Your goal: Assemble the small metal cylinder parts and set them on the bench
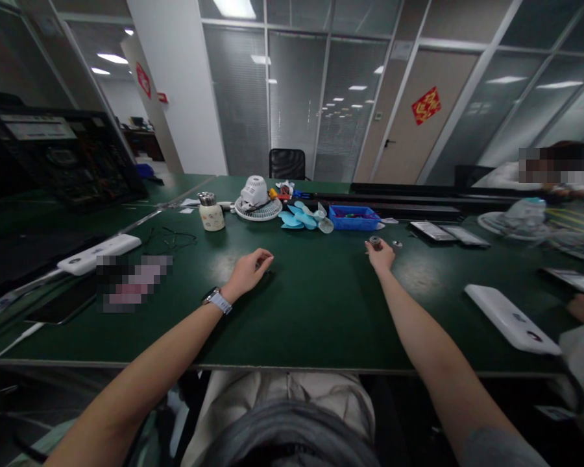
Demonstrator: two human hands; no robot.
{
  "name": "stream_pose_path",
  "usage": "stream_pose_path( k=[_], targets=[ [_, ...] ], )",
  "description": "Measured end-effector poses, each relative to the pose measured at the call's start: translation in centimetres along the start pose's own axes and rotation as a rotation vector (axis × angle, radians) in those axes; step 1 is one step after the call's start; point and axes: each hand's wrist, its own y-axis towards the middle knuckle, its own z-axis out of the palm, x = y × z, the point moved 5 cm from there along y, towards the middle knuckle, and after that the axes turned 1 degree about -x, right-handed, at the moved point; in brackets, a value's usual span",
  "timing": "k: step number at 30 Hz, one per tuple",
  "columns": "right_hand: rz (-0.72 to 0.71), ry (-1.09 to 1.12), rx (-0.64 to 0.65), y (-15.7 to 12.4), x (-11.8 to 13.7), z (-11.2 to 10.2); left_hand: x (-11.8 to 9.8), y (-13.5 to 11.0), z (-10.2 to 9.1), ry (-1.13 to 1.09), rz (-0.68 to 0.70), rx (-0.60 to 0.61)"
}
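Note:
My left hand (pixel 248 271) rests on the green table (pixel 311 311) with its fingers curled into a loose fist; what is inside them is hidden. A watch (pixel 218 301) sits on that wrist. My right hand (pixel 380 255) reaches further out and pinches a small dark round part (pixel 374 242) just above the tabletop. A second small metal piece (pixel 396 244) lies right of it. Beyond both hands lie a white fan grille with its motor (pixel 257 202), light blue fan blades (pixel 302 218) and a blue tray (pixel 354 217) of small parts.
A cream jar (pixel 211 213) stands left of the fan grille. White power strips lie at the left (pixel 100 253) and right (pixel 511 319). A dark monitor (pixel 63 155) stands far left. Another person sits at the far right with another fan (pixel 520 217).

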Motion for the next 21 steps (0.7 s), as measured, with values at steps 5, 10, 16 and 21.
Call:
stream_pose_path(
  k=[5, 10, 16, 21],
  targets=[
    [0.089, 0.040, -0.001, 0.5, -0.3, 0.7, 0.4, 0.0, 0.1, 0.024, -0.012, -0.016],
    [0.088, -0.012, -0.001, -0.3, 0.6, 0.3, 0.9, 0.0, -0.1, 0.081, -0.043, -0.075],
    [-0.105, -0.017, -0.044, -5.9, 7.0, -0.6, 0.8, 0.0, -1.0, 0.144, -0.099, -0.157],
    [-0.426, 0.324, 0.584, -14.5, 14.6, 4.8, 0.8, -0.1, -1.1, 0.159, -0.117, -0.177]
  ],
)
